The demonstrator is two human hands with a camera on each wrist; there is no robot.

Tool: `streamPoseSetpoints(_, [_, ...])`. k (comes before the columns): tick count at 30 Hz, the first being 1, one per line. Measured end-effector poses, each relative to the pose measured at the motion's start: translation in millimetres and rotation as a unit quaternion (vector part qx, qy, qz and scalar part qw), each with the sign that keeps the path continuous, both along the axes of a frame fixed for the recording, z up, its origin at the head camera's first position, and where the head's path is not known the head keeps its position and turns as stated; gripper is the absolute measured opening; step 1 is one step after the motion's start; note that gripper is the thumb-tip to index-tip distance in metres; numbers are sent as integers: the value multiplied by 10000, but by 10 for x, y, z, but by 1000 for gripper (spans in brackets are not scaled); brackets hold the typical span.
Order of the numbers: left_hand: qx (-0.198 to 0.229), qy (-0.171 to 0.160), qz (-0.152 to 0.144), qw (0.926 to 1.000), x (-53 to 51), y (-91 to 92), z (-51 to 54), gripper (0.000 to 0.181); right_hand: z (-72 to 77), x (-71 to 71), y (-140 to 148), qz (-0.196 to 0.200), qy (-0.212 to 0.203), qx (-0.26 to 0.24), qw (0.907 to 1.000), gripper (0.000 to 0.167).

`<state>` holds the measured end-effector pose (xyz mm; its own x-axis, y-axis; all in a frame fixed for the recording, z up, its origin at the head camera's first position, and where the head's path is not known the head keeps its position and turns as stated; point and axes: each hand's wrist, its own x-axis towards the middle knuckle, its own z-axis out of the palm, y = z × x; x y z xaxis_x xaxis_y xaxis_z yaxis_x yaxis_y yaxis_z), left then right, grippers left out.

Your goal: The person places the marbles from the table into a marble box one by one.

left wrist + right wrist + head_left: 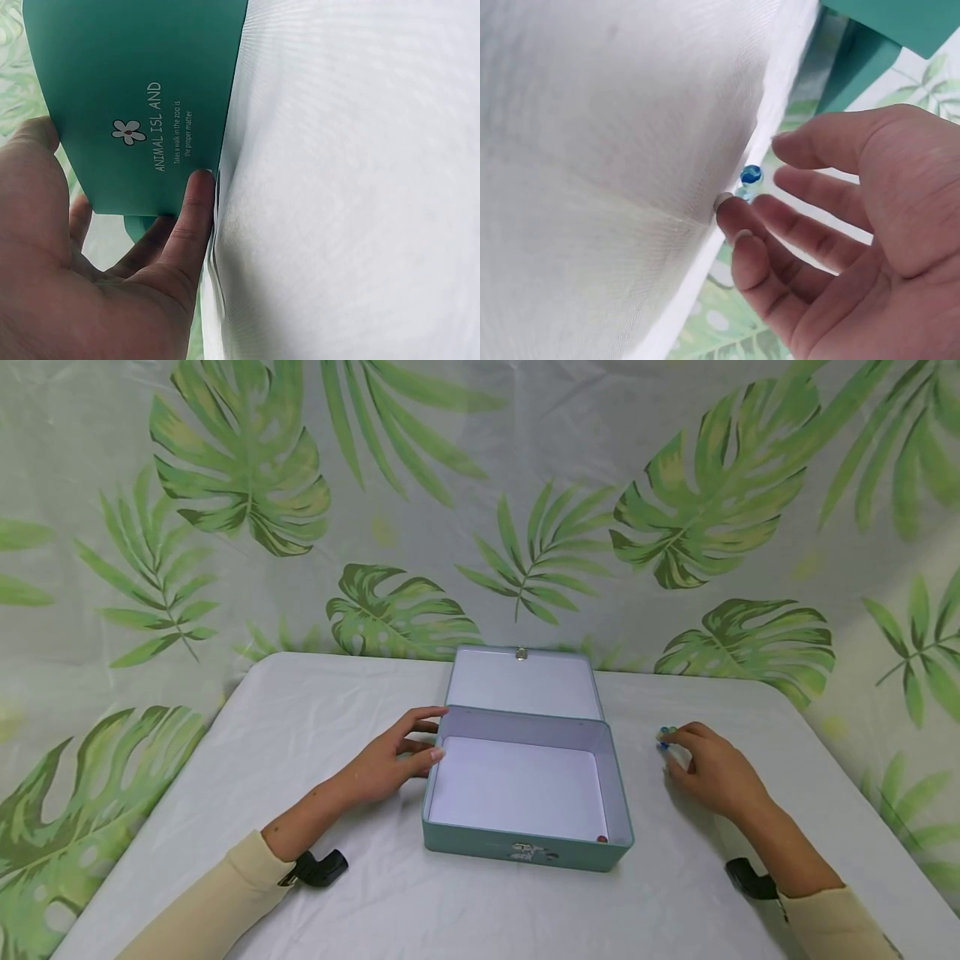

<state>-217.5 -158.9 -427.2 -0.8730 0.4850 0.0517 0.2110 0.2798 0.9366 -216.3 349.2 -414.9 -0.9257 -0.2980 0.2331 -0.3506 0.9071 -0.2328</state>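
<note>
A green tin box lies with its lid folded back, its white inside facing up. One small red ball sits in the near right corner. Beside the box's left wall is my left hand, its thumb at the rim and its fingers spread against the printed green side. My right hand reaches over a small cluster of glass marbles on the table, right of the box. In the right wrist view, thumb and fingers stand apart around a blue marble and a paler one.
A white cloth covers the table. Behind it hangs a leaf-patterned curtain. A metal clasp sits on the lid's far edge, and another latch is on the box's front.
</note>
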Motion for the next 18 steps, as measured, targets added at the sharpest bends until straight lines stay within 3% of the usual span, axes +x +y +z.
streamPoseSetpoints(7, [53, 18, -51, 10000, -9, -3, -23, 62, -38, 4, 11, 76, -125, 49, 9999, 43])
streamPoseSetpoints(18, [71, 10, -44, 10000, 0, 3, -25, 61, -62, 18, 12, 218, 18, -33, 9998, 41])
